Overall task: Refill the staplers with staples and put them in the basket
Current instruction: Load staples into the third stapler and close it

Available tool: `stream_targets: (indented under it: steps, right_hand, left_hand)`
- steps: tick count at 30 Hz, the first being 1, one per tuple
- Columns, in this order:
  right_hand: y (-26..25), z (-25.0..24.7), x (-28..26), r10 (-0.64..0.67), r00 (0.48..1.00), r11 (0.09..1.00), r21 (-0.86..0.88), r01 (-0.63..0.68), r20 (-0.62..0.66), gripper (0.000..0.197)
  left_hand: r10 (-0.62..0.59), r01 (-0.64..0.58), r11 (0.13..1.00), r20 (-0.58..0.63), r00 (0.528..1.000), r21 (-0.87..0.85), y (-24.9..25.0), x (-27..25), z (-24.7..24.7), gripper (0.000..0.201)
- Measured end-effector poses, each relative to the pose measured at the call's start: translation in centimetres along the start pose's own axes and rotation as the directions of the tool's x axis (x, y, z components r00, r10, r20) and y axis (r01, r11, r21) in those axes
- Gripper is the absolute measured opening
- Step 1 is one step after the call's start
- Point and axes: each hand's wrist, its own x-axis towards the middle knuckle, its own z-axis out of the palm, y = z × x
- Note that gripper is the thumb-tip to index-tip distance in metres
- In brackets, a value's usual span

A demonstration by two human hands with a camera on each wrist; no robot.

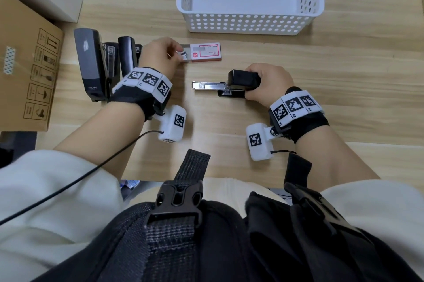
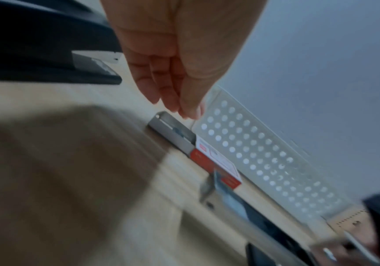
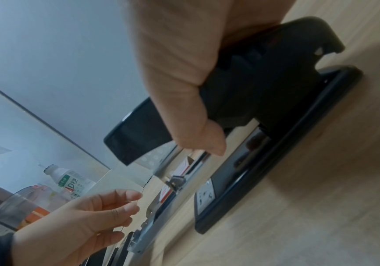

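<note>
Step in hand looks like fetching staples; next move needs a strip lifted clear and laid in the open stapler (image 1: 229,85) under the right hand (image 1: 266,81), which grips its top; left hand (image 1: 160,54) fingertips close together at staple box (image 1: 202,52) tray, grasp unclear; basket (image 1: 250,23) beyond both hands.

At nine o'clock we see a cardboard box (image 1: 25,70); a water bottle (image 3: 70,181) stands beyond our wooden table (image 1: 344,75).
</note>
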Motion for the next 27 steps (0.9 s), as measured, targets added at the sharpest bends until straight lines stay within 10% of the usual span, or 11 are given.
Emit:
stream_targets:
  steps: [11,27]
  right_hand:
    - [0.3,-0.1,0.4,-0.008,1.000,1.000,-0.021,0.008,0.010,0.034]
    - [0.2,-0.1,0.7,0.001,1.000,1.000,-0.022,0.000,0.006,0.031]
  left_hand:
    - [0.055,-0.101,0.970,0.208,0.977,0.220,0.4,2.8,0.4,0.022]
    - [0.089,-0.152,0.932,0.199,0.976,0.330,-0.4,3.4,1.1,0.011]
